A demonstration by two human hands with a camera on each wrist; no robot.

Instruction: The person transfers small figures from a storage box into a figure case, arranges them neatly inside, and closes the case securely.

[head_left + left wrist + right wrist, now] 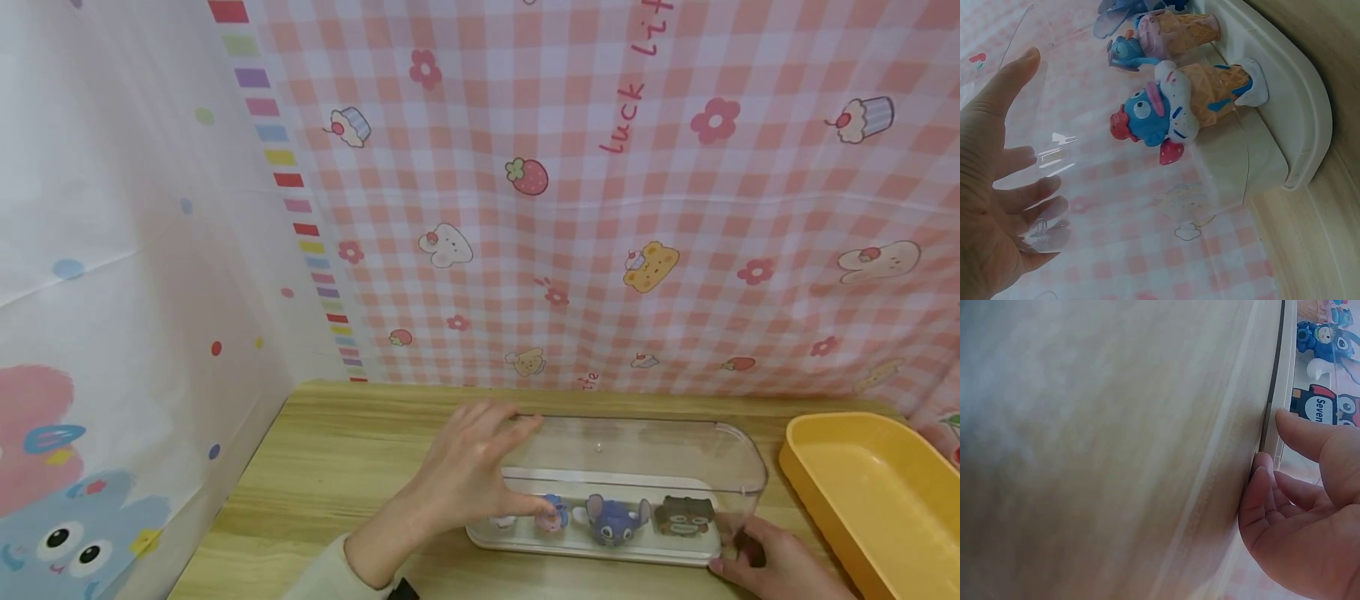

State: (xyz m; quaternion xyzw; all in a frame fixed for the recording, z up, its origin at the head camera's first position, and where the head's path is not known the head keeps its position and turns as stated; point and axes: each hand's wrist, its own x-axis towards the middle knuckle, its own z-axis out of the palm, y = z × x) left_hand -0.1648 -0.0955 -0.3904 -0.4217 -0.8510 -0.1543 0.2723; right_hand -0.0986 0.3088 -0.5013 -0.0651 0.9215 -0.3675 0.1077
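Observation:
A long clear plastic cover (645, 442) stands over a white base (660, 553) on the table. My left hand (472, 467) spans the cover's left end and grips it, thumb at the front and fingers at the far edge. At the base's right end, my right hand (783, 558) pinches the rim, thumb on top and fingers lower. Several small figurines line the base: a blue big-eared one (613, 521), a dark boxy one (684, 515) and an ice-cream-cone one (552, 512). Another cone figurine (1210, 94) with a blue head shows in the left wrist view.
A yellow tray (817, 500) stands on the right, close beside my right hand. Behind the wooden table (315, 467) hangs a pink checked cloth (480, 317). A white printed cloth (172, 292) hangs along the left side.

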